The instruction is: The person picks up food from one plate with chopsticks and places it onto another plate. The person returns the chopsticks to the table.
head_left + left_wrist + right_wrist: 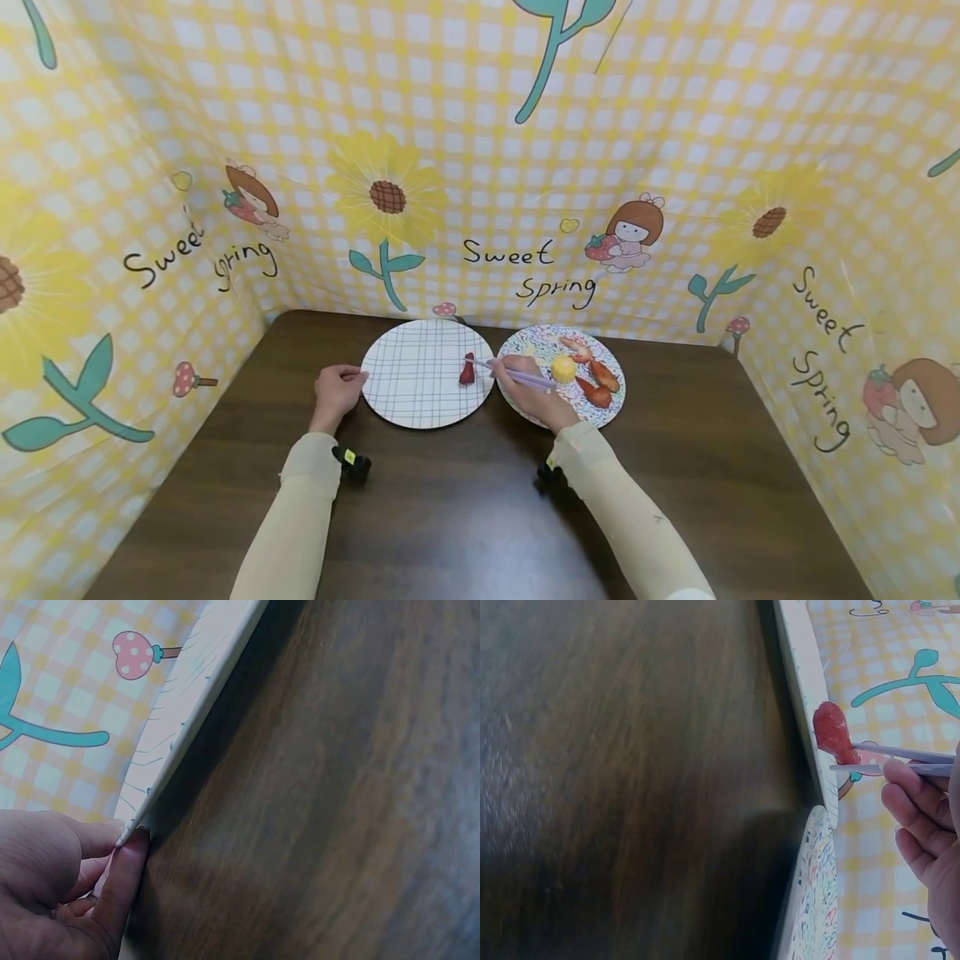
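Observation:
My left hand (336,396) pinches the left rim of the white plate with thin grid lines (420,392); in the left wrist view thumb and fingers (129,859) meet at its edge. Purple chopsticks (915,754) are held in my right hand (534,392), over the left part of the speckled plate (517,339). Their tips are at the narrow end of a dark red, drumstick-shaped food piece (467,372), seen over the right side of the grid plate. In the right wrist view this piece (831,726) appears at the plate's edge.
The speckled plate carries a yellow corn-like chunk (563,368), brown drumstick-like pieces (596,393) and a pale reddish piece (577,349). Both plates stand side by side near the back of the dark wooden table (450,517). A yellow checked cloth (480,183) hangs behind and at both sides.

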Demonstrator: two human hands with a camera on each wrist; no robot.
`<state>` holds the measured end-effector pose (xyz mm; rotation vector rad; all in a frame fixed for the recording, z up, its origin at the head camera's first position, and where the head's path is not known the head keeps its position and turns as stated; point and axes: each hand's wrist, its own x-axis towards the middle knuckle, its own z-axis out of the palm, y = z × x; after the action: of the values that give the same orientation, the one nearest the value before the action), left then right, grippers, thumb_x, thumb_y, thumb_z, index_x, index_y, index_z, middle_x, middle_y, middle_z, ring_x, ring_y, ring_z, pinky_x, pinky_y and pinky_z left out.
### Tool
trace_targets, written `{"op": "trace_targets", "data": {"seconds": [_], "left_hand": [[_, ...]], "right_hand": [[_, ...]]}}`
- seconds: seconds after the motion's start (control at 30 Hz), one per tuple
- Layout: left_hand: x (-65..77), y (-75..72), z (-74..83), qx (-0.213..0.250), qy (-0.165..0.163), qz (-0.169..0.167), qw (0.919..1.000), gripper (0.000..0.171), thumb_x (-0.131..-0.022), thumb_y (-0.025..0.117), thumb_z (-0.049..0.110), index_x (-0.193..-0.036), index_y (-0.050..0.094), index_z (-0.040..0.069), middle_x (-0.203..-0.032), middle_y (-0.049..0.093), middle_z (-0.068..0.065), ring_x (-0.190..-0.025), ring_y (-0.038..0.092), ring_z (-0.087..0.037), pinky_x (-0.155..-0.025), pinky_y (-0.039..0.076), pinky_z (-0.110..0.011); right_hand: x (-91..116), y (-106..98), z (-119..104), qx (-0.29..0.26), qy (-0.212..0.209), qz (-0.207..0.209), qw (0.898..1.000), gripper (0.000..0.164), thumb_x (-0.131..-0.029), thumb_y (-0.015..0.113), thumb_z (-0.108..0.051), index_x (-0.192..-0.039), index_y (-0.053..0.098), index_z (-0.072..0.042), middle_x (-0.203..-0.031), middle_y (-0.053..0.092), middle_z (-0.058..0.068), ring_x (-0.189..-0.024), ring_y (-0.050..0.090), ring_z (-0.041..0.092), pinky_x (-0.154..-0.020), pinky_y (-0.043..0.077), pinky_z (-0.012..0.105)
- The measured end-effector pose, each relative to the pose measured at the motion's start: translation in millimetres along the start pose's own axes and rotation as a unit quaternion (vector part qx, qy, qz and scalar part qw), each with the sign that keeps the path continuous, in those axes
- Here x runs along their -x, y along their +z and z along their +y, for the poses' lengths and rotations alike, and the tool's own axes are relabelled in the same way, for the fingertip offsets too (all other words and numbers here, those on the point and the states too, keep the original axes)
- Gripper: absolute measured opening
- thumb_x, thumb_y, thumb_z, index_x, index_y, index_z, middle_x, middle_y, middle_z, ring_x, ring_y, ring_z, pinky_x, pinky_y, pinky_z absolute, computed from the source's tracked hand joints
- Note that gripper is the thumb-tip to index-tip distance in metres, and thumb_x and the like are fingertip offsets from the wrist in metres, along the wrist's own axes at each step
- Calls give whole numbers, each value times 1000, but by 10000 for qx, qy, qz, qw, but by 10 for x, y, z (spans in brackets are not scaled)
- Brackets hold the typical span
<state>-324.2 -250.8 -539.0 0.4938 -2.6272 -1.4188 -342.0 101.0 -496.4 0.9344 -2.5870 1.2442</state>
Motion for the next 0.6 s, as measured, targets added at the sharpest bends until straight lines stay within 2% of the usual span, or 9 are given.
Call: {"op": "trace_targets", "data": {"seconds": [0.23, 0.43, 0.6], "left_hand": [[10, 3, 2, -18, 54, 9, 10000, 34, -100, 62, 21, -119, 69, -7, -118, 69, -27, -112, 63, -39, -93, 51, -49], [-1, 9, -8, -52, -22, -24, 10000, 35, -100, 62, 22, -120, 69, -6, -118, 69, -27, -112, 63, -38, -93, 51, -47], [-12, 16, -18, 1, -1, 31, 10000, 35, -100, 62, 21, -119, 69, -7, -117, 69, -27, -109, 64, -38, -91, 52, -47]], "right_hand": [[-21, 41, -13, 394, -182, -106, 9990, 29, -104, 55, -8, -87, 74, 7, -80, 73, 21, -64, 53, 15, -62, 44, 24], [-7, 43, -24, 326, -373, 158, 9986, 33, -104, 57, -12, -80, 72, 6, -72, 68, 17, -60, 49, 12, -59, 41, 22], [37, -19, -24, 332, -847, 426, 9949, 27, -103, 59, -11, -81, 73, -2, -73, 68, 12, -64, 55, 13, -62, 47, 25]]}}
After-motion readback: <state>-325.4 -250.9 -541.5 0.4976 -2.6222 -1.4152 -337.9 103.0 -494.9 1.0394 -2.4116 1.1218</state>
